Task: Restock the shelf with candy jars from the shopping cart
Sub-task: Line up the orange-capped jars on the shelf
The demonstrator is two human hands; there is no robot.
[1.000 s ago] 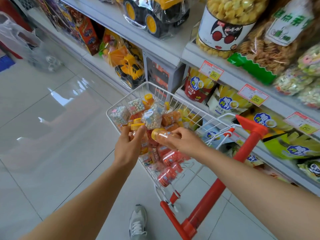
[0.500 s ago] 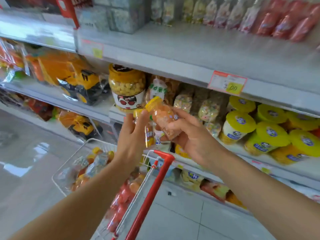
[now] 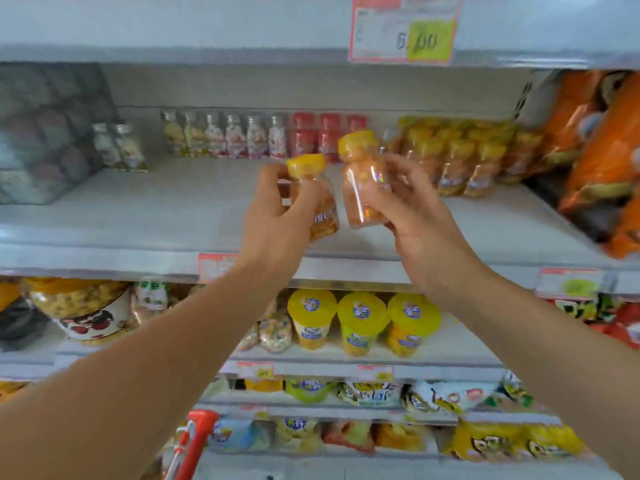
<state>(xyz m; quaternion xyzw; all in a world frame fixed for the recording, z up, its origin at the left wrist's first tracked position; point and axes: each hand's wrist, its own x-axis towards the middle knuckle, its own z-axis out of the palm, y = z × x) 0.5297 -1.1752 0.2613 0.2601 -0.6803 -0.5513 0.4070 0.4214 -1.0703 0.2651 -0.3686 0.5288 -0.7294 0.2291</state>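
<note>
My left hand grips a small clear candy jar with a yellow cap and orange sweets. My right hand grips a second, alike jar, tilted a little left. Both jars are raised in front of the grey shelf, over its bare front part. At the back of that shelf stand rows of small jars: clear ones, red-capped ones, and yellow-capped orange ones to the right. Only the red handle of the shopping cart shows at the bottom.
Orange snack bags crowd the shelf's right end and a wrapped grey pack sits at its left. Yellow-lidded tubs and a big popcorn jar fill the shelf below. A price tag hangs above.
Both hands rose from the cart to the upper shelf, each with a jar. The view swung up, so the cart basket left the frame.
</note>
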